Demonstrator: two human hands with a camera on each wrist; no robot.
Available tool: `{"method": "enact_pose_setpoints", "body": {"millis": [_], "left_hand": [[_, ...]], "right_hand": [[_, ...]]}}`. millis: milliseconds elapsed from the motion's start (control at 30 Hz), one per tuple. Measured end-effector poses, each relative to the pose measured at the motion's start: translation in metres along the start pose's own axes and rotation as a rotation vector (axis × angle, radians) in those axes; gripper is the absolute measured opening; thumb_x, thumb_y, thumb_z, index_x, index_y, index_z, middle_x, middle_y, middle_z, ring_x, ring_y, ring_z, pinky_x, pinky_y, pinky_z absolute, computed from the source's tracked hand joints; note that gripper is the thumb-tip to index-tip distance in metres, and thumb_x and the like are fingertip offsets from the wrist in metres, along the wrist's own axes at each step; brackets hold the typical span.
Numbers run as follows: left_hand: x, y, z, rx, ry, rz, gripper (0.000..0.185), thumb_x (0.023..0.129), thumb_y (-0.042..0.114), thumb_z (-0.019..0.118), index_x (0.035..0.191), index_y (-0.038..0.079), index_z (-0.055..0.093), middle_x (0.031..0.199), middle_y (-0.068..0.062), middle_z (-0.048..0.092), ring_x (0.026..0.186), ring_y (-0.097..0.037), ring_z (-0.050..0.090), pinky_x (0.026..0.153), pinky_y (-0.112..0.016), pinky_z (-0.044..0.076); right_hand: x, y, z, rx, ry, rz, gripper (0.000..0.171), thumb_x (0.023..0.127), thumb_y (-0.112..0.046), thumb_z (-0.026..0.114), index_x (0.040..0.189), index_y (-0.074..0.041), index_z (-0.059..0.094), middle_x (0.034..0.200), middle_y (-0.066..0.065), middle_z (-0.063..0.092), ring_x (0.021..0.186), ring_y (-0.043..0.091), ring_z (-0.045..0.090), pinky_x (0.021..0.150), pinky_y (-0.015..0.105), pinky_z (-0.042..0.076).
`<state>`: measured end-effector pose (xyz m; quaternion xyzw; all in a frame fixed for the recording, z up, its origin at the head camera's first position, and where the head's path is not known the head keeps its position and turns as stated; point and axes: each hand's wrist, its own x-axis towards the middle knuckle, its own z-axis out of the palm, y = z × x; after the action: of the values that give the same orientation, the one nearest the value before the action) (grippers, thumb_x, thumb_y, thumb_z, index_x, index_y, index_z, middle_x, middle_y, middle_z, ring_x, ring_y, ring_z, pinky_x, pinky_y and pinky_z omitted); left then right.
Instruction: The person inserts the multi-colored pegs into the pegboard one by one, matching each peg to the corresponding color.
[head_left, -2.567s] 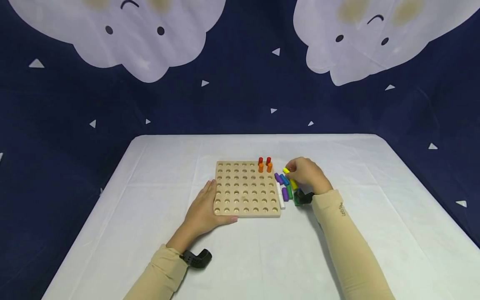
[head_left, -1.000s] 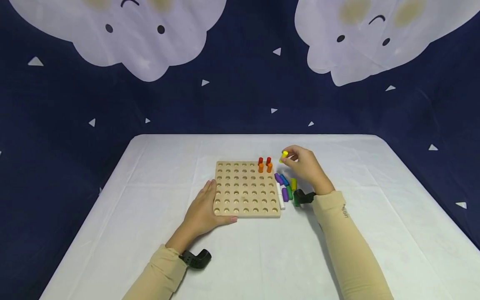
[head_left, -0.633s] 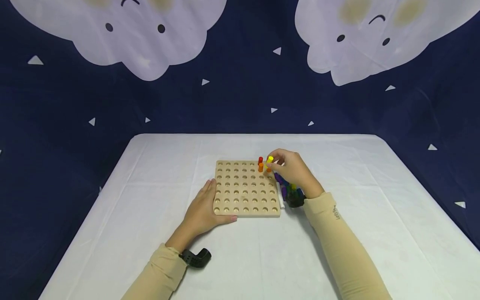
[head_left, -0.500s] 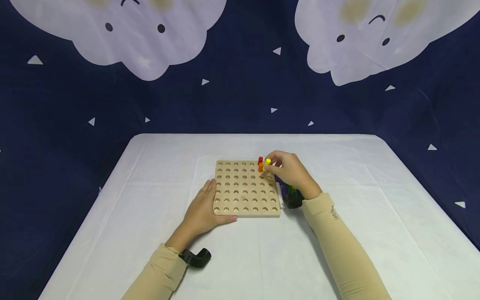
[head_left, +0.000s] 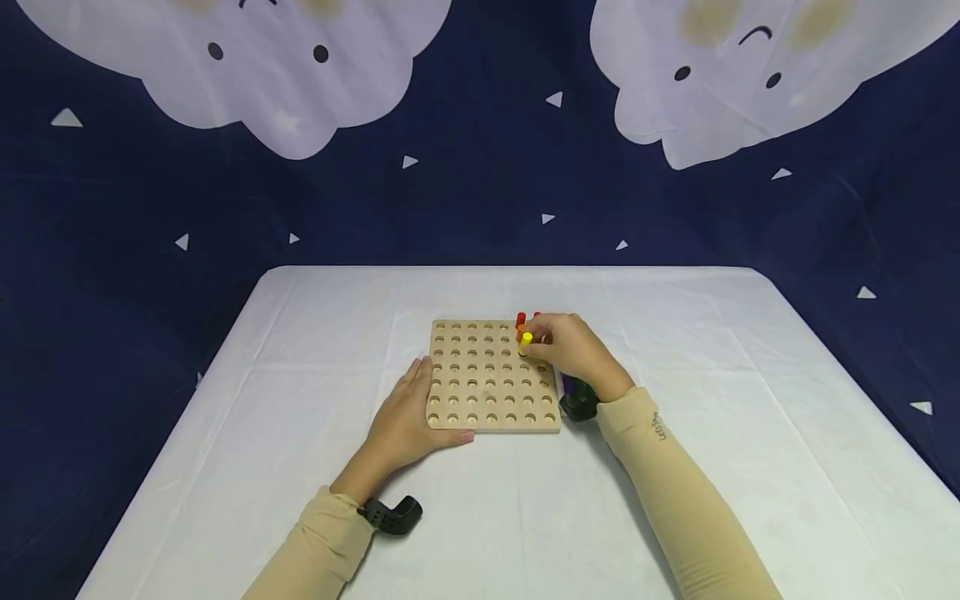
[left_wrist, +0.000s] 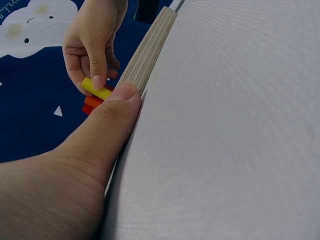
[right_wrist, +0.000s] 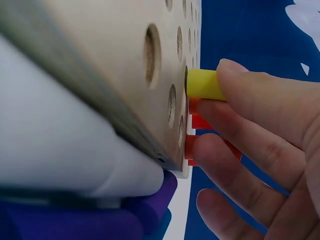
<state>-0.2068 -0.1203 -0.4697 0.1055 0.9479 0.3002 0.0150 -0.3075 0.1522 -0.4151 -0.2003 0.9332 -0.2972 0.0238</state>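
In the head view, my left hand (head_left: 401,417) lies at the near left corner of a wooden pegboard (head_left: 498,431), fingers along its left side and straight thumb against its front edge. My right hand (head_left: 570,346) pinches a yellow peg (head_left: 527,338) between thumb and finger over the third row. From the right wrist view, the yellow peg (right_wrist: 202,84) stands upright to the board with its lower end at a hole; how deep it sits I cannot tell. Red pegs (head_left: 521,317) and an orange peg (head_left: 520,331) stand in the far right corner, partly hidden by my right hand.
Beside the board's right edge lie loose pegs: a white one (right_wrist: 95,130), purple ones (right_wrist: 155,205) and a blue one (right_wrist: 162,225). My right wrist and its camera hide most of them in the head view. A white cloth (head_left: 337,317) covers the table.
My right hand took a yellow peg from the loose pegs, lifted and turned it upright, then carried it left and nearer onto the board's third row. My left hand stays put.
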Motion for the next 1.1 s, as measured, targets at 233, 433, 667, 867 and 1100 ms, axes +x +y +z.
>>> {"method": "enact_pose_setpoints", "body": {"millis": [233,433,667,867,1100], "left_hand": [[-0.0002,-0.0004,-0.0001,0.000,-0.001,-0.001,0.139,0.062,0.071,0.081,0.158,0.000,0.010,0.166,-0.015,0.014,0.155,-0.030,0.013,0.125,-0.048,0.020],[-0.0004,-0.0001,-0.0001,-0.002,0.003,0.001,0.139,0.062,0.071,0.081,0.158,0.000,0.010,0.166,-0.016,0.014,0.155,-0.030,0.013,0.125,-0.048,0.021],[-0.0005,0.0005,-0.0005,-0.004,0.003,0.002,0.139,0.062,0.070,0.081,0.158,0.000,0.010,0.166,-0.016,0.014,0.155,-0.030,0.013,0.125,-0.048,0.020],[0.0000,0.0007,-0.0003,-0.006,0.002,0.000,0.139,0.062,0.071,0.081,0.158,0.001,0.010,0.166,-0.015,0.014,0.155,-0.029,0.013,0.125,-0.048,0.021],[-0.0003,0.0004,0.0000,-0.006,0.007,0.000,0.138,0.062,0.069,0.082,0.158,0.000,0.011,0.166,-0.016,0.015,0.155,-0.031,0.014,0.124,-0.050,0.022]], "right_hand": [[-0.0002,-0.0010,0.0015,-0.005,-0.024,0.005,0.025,0.088,-0.022,0.077,0.110,-0.013,0.073,0.094,0.001,0.071,0.077,0.016,0.058,0.068,0.029,0.049],[0.0001,-0.0008,0.0023,-0.006,-0.028,0.009,0.026,0.087,-0.022,0.077,0.111,-0.013,0.073,0.093,0.001,0.070,0.078,0.016,0.060,0.069,0.029,0.049],[-0.0003,-0.0008,0.0018,-0.009,-0.034,0.018,0.024,0.087,-0.022,0.078,0.110,-0.015,0.074,0.093,0.000,0.070,0.077,0.016,0.059,0.068,0.029,0.049],[-0.0009,-0.0021,0.0020,-0.007,-0.047,0.011,0.022,0.087,-0.020,0.078,0.107,-0.014,0.074,0.093,0.001,0.070,0.080,0.016,0.062,0.071,0.031,0.052],[-0.0016,-0.0035,0.0036,-0.033,-0.056,0.008,0.025,0.087,-0.020,0.078,0.111,-0.013,0.073,0.094,0.001,0.072,0.086,0.016,0.064,0.076,0.033,0.054]]}}
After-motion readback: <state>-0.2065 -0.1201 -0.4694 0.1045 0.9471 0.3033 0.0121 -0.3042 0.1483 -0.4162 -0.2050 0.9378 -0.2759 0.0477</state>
